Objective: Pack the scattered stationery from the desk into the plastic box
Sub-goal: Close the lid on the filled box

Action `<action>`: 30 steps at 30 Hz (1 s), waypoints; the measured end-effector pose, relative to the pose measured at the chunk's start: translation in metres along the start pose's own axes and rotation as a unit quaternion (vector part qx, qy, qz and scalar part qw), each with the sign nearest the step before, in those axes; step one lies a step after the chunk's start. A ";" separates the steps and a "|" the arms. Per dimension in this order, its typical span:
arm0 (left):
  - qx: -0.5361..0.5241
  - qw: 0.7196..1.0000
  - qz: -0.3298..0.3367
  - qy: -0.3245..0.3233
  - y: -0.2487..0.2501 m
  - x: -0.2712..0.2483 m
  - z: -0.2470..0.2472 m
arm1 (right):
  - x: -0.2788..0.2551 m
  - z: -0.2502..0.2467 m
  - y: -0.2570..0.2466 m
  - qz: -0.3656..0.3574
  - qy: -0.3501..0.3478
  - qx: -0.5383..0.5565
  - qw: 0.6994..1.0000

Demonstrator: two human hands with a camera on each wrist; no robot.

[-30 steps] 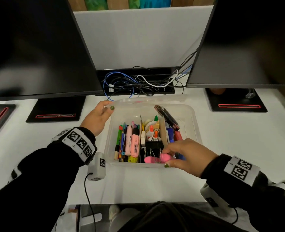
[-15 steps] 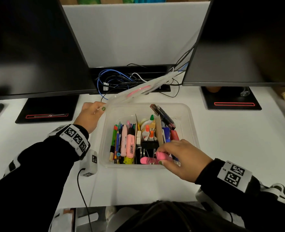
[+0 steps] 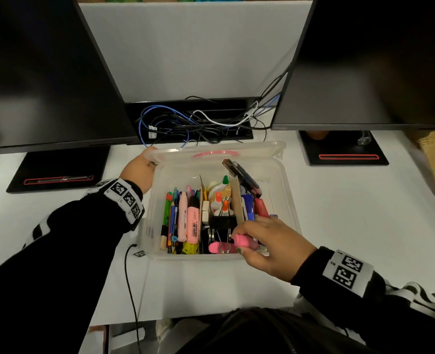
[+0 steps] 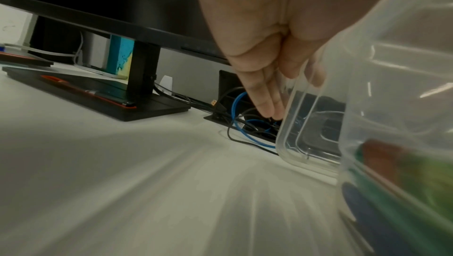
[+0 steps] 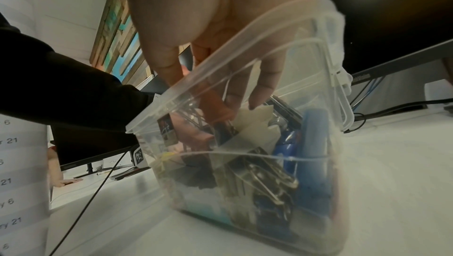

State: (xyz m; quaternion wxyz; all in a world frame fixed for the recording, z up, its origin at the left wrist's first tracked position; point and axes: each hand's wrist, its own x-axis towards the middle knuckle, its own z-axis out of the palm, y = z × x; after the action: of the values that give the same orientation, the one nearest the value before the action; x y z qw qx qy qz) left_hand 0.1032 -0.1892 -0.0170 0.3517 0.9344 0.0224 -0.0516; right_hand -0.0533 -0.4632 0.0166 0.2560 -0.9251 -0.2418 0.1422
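One pink eraser (image 3: 244, 241), pinched by right hand (image 3: 270, 247), entered plastic box (image 3: 288, 200) at 6 o'clock; left hand (image 3: 140, 172) gripped lid (image 3: 216, 150); next, release and closing.

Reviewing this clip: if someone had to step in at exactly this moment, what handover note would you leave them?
Left hand: grips the left end of the clear lid, held raised behind the plastic box.
Right hand: inside the box at its near edge, pinching a pink item beside the black binder clips.
Things: pens and highlighters fill the left section, glue bottles and clips the middle, blue and red items the right of the cardboard divider.
Done: no loose stationery shows on the desk in the head view.
Left: release the pink item, withdraw the hand, probably close the lid.
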 end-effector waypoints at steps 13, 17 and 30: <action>-0.024 0.999 0.018 -0.041 -0.017 0.002 -0.009 | 0.005 -0.005 -0.001 0.002 -0.030 0.020 0.999; 0.016 0.999 0.012 0.030 -0.004 -0.020 -0.022 | 0.007 -0.005 0.000 0.000 -0.045 -0.002 0.999; 0.138 0.932 0.312 -0.124 0.069 -0.153 0.000 | 0.000 -0.019 0.000 -0.001 -0.064 -0.003 0.998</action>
State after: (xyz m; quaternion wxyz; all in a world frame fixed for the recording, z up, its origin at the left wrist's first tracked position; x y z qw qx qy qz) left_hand -0.0438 -0.2421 0.0450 0.2176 0.9197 -0.3218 -0.0572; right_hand -0.0460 -0.4706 0.0325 0.2376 -0.9144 -0.2591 0.2006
